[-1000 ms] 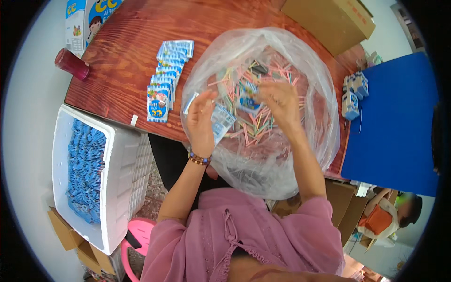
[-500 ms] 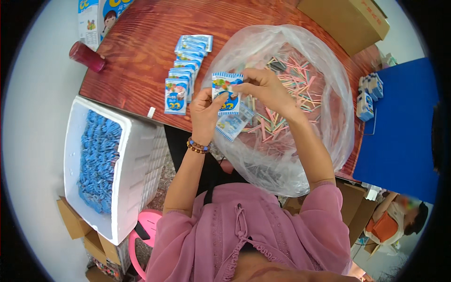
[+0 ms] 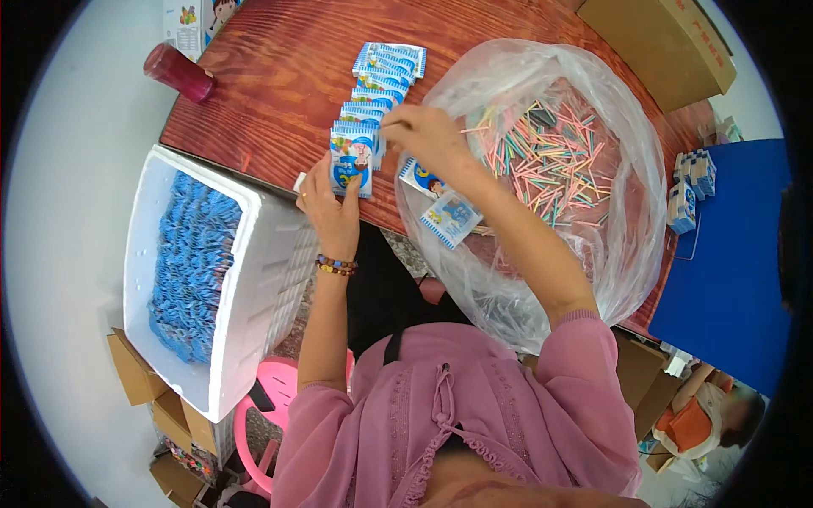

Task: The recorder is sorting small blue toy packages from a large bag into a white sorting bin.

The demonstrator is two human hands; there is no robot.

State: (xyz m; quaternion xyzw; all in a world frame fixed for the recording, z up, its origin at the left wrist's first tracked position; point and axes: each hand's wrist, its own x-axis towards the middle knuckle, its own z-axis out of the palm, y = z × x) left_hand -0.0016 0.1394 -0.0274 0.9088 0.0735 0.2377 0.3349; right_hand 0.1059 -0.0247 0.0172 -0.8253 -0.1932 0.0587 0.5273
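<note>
A row of overlapping blue-and-white sachets lies on the reddish wooden table. My left hand grips the nearest sachet of that row, thumb on its lower face and fingers along its left edge. Just right of the row, my right hand is pinched together; whatever sits between its fingertips is too small to make out. Below my right wrist, a sachet and a second, paler sachet rest at the left edge of a clear plastic bag. Many thin pastel sticks are spread in the bag.
At the left stands a white foam box filled with blue sachets. A red cup is near the table's far left edge. A cardboard box occupies the far right, and small packs sit on a blue board.
Both hands held one sachet between them; now they are apart. My left hand has moved to the row's near end, my right beside the row. The view has shifted slightly.
</note>
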